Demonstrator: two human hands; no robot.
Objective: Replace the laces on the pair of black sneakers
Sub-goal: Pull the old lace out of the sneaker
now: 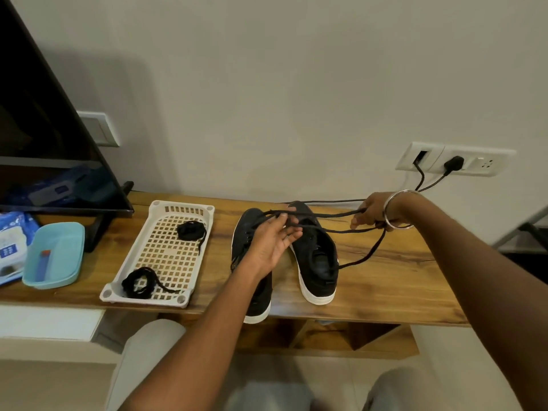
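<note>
Two black sneakers with white soles stand side by side on the wooden table, the left sneaker (249, 232) partly under my left arm and the right sneaker (317, 259) beside it. A long black lace (335, 215) stretches in several strands from above the shoes to the right. My left hand (274, 238) hovers over the shoes, fingers loosely spread, with the strands running across its fingertips. My right hand (375, 213), a metal bangle on the wrist, grips the lace strands and holds them taut. A loop of lace hangs down towards the right sneaker.
A white perforated tray (139, 280) left of the shoes holds two bundled black laces (191, 229) (139, 283). Further left lie a teal plastic box (53, 256), a blue packet and a TV on its stand. Wall sockets with plugged cables sit at the right.
</note>
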